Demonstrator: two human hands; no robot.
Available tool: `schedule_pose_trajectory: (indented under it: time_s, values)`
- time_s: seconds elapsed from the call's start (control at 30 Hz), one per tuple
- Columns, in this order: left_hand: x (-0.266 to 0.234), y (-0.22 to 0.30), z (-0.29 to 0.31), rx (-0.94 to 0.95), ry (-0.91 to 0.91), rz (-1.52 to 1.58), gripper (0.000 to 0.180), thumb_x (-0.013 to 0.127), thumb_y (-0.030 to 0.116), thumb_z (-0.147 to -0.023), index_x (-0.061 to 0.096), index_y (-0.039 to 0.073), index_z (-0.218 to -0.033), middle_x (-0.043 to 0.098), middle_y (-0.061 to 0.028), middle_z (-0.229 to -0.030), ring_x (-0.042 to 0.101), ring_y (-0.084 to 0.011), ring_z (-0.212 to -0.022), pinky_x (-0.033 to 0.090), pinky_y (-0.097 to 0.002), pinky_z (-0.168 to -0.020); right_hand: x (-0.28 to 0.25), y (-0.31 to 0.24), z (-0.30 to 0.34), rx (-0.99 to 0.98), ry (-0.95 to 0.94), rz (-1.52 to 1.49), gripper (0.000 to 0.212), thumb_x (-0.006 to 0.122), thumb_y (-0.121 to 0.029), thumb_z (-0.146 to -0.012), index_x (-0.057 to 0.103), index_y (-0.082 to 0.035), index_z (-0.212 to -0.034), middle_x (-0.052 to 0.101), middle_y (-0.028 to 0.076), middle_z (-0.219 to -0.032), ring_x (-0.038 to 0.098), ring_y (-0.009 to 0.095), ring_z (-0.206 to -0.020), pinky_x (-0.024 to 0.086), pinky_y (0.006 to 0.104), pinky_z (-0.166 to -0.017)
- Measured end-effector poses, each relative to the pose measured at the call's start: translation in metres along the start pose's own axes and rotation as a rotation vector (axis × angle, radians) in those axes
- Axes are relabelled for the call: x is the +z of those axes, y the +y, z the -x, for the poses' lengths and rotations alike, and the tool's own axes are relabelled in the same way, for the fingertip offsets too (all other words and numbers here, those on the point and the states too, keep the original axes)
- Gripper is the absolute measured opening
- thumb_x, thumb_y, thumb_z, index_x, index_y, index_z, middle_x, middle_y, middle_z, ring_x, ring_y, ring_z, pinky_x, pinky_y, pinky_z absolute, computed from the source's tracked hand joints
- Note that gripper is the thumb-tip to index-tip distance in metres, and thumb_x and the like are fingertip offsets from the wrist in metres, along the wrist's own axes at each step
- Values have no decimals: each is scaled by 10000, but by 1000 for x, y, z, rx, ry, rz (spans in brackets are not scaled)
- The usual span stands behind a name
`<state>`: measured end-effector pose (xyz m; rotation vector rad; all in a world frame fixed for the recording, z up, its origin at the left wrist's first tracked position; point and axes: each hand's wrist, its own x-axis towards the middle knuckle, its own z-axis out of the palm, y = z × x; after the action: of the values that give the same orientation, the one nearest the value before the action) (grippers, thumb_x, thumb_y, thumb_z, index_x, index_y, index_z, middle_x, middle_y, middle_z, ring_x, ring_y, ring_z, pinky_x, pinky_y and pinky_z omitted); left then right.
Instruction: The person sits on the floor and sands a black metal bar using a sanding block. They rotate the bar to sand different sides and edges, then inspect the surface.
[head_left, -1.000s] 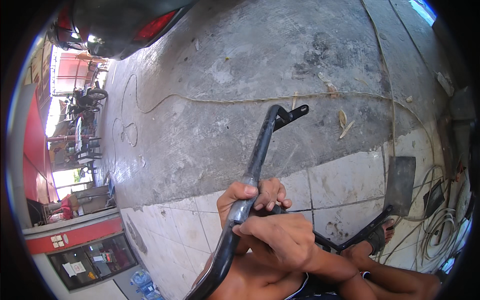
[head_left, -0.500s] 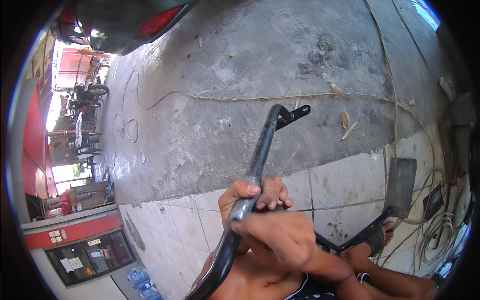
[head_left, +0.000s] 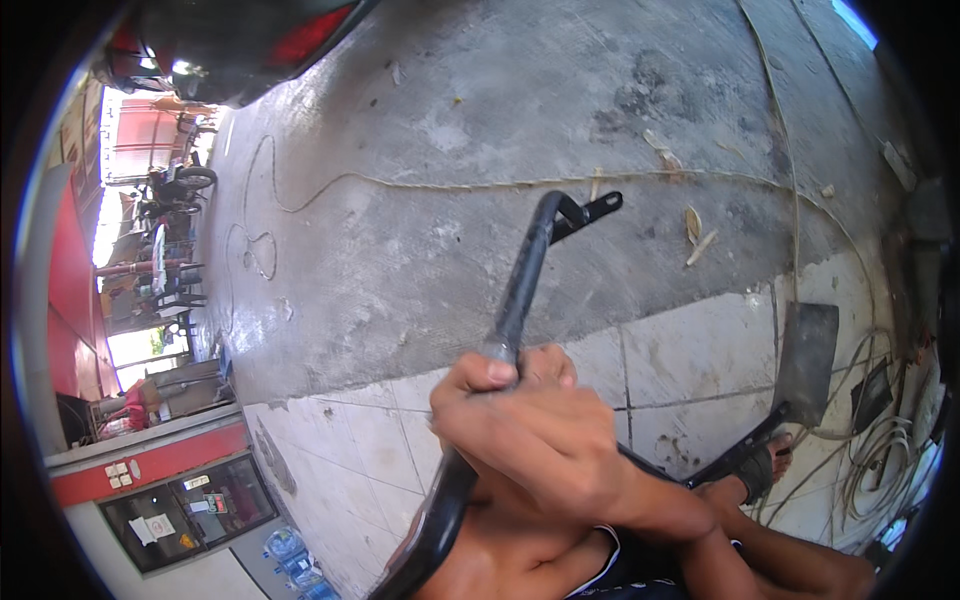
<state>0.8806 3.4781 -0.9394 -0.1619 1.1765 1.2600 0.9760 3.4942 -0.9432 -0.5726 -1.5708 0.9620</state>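
A bent black tubular metal frame [head_left: 522,285] slants up from the lower left, ending in a flat slotted tab. Around the tube's middle, at a bare greyish patch, my left hand [head_left: 462,385] is closed, thumb on the near side. My right hand [head_left: 540,440] lies across the tube just below, fingers curled against it and partly covering the left hand. Whether the right palm also holds something small is hidden. Another black arm with a flat end, apparently of the same frame, reaches right beside my sandalled foot [head_left: 757,475].
A thin rope [head_left: 440,186] crosses the concrete floor beyond the frame. Dry scraps [head_left: 693,225] lie at right, near a dark mat [head_left: 808,360] and a coiled hose [head_left: 880,470]. A dark vehicle [head_left: 230,45] stands far left; water bottles [head_left: 290,550] sit lower left.
My right hand has slid up along the tube, now covering the greyish patch and part of the left hand. The frame's far end has shifted slightly upward in view.
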Motion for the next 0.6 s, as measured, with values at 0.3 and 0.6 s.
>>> schedule_pose_trajectory:
  time_s: [0.3,0.6]
  values:
    - [-18,13,-13,-158,-369,-37,289,502,275,-891,506,88,-671,452,-57,-714,488,-214,-858,453,-366,-884,-7,1,4,29,5,33,321,741,90,-786,749,-49,-1075,749,59,-835,743,148,-718,571,255,-638]
    - [-33,19,-16,-136,-468,8,361,573,343,-830,503,72,-603,430,-71,-682,474,-247,-907,417,-364,-951,-96,36,23,276,502,420,390,782,-140,-966,610,-32,-1299,660,47,-940,626,101,-772,496,233,-659]
